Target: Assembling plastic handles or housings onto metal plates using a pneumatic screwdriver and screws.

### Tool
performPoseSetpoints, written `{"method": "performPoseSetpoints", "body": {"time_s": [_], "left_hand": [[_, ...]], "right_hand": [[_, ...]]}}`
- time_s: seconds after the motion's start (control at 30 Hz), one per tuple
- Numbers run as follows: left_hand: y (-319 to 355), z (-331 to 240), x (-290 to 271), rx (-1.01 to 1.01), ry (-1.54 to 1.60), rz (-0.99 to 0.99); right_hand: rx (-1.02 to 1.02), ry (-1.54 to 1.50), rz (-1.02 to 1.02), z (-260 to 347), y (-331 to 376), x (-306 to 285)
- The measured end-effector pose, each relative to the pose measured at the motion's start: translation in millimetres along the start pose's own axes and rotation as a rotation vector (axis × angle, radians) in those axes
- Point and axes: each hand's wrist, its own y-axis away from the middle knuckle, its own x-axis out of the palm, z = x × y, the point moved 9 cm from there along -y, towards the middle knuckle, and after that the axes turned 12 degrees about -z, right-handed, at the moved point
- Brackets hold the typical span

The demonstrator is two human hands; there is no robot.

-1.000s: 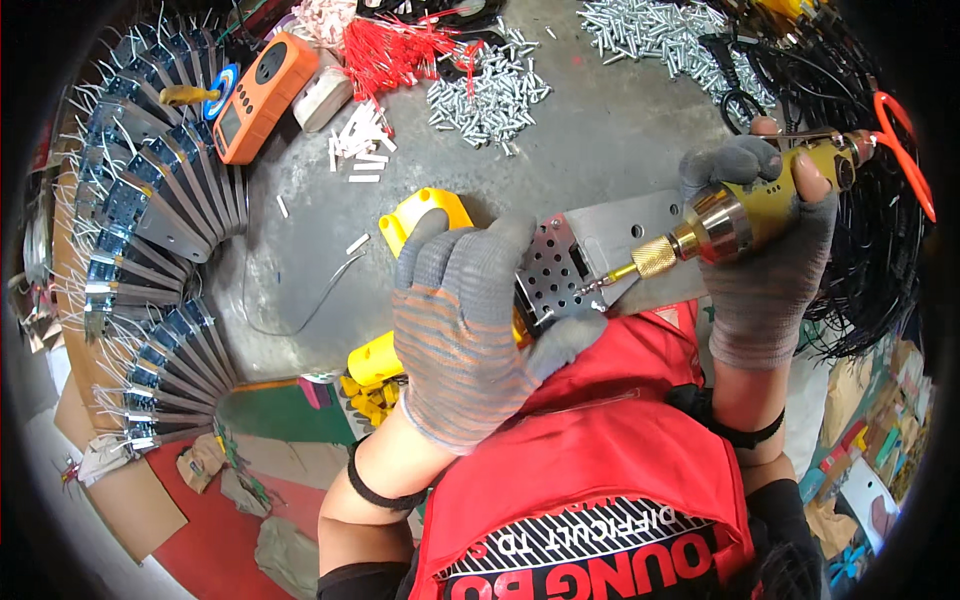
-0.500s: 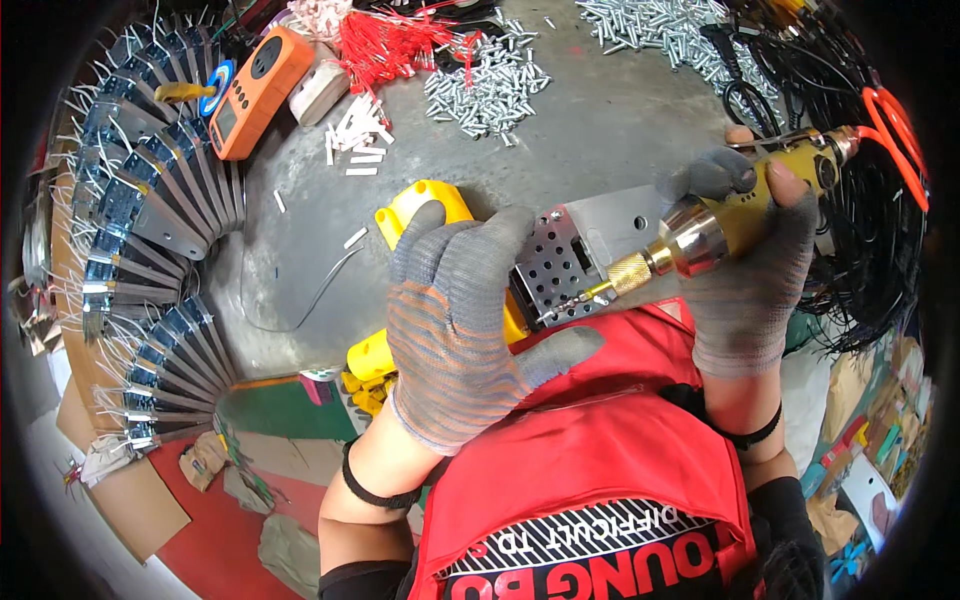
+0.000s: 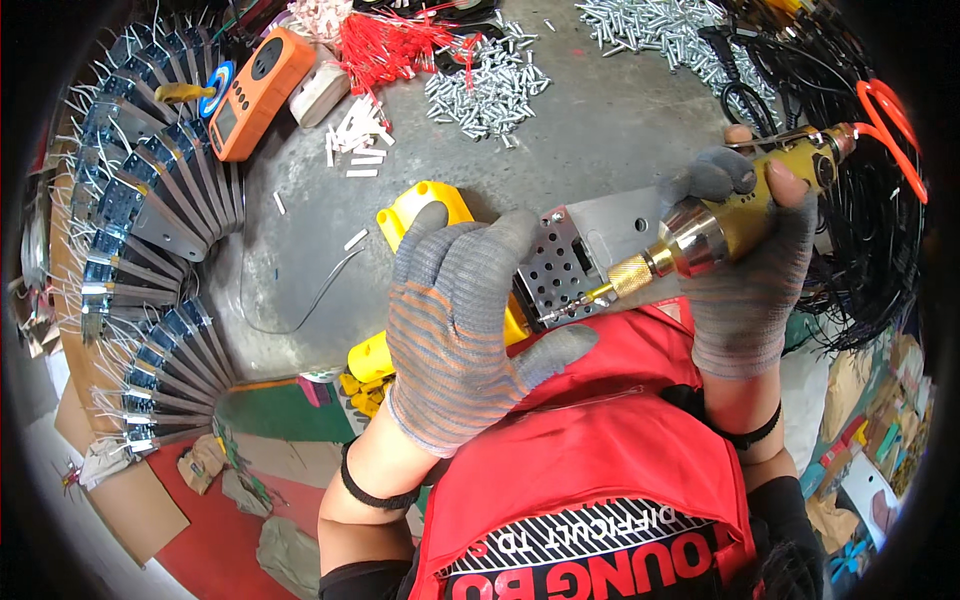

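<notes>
My left hand (image 3: 450,320), in a grey striped glove, is wrapped over the middle of a yellow plastic housing (image 3: 425,203), which lies on the bench by my apron. A perforated metal bracket (image 3: 553,262) adjoins the housing on its right. In my right hand (image 3: 752,285), gloved with bare fingertips showing, is a gold-coloured air screwdriver (image 3: 745,220). Its slim bit (image 3: 572,305) slants down to the left, and the tip meets the bracket's near left corner. Whether a screw sits under the tip is too small to tell. My left thumb stretches out below the bit.
Piles of silver screws (image 3: 488,85) lie at the back, beside red-tipped leads (image 3: 395,45) and white sleeves (image 3: 358,130). An orange meter (image 3: 262,92) stands back left. Stacked metal parts with wires (image 3: 165,235) curve along the left. Black cables (image 3: 870,260) and an orange hose (image 3: 890,120) are at right.
Hardly anything differs. The housing and bracket have shifted a touch to the right with my left hand, and the screwdriver tip stays at the same corner.
</notes>
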Motion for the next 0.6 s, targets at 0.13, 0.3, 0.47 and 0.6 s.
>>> {"method": "performPoseSetpoints", "body": {"time_s": [0.13,0.3,0.47,0.6], "left_hand": [[1.3,1.9,2.0,-0.016,-0.022,0.001],[0.0,2.5,3.1,-0.054,-0.082,-0.07],[-0.3,-3.1,1.7,-0.02,-0.139,-0.095],[1.6,-0.5,1.8,-0.046,-0.104,-0.12]], "right_hand": [[0.004,0.056,0.005,-6.9,-2.5,-4.0],[0.014,0.072,-0.028,-9.1,-0.7,-3.2],[-0.054,0.017,-0.017,18.3,-7.6,4.4],[-0.122,0.038,-0.031,17.1,-7.6,11.6]]}}
